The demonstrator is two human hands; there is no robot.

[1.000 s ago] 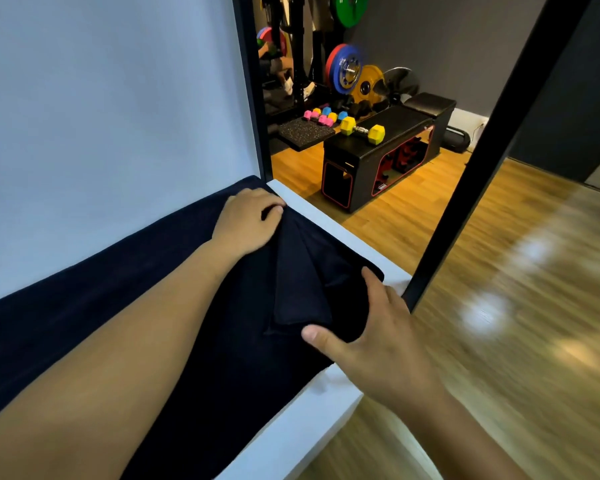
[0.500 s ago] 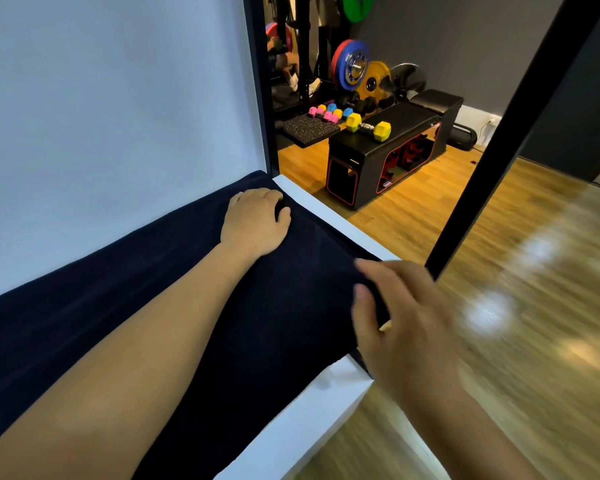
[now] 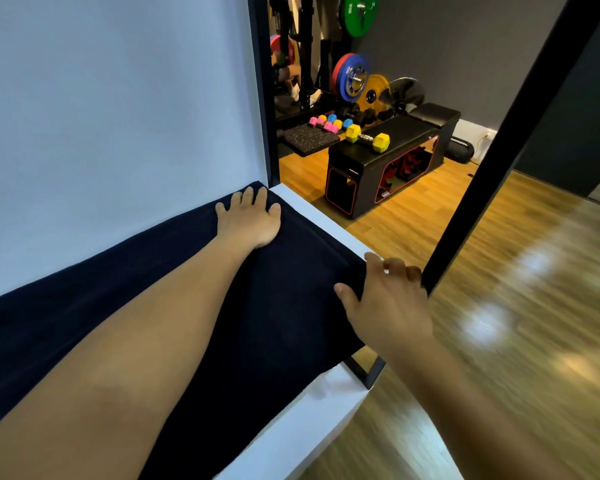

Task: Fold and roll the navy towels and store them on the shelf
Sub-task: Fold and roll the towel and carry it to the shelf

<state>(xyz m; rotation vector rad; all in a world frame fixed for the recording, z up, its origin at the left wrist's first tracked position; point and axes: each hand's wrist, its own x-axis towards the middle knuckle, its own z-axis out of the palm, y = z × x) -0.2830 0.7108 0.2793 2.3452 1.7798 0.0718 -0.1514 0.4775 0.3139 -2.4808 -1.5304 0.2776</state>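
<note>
Navy towel [image 3: 284, 323] spread on white ledge [image 3: 312, 427]; left hand [image 3: 248, 221] pressing flat-fingered, right hand [image 3: 388, 303] gripping towel edge.

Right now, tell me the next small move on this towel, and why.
Probably pull the navy towel taut with the right hand: it grips the end edge, the left hand presses the far corner flat, and a ridge runs between them.

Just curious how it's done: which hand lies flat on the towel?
The left hand, spread flat at the far corner of the navy towel; the right hand curls round its front corner.
</note>
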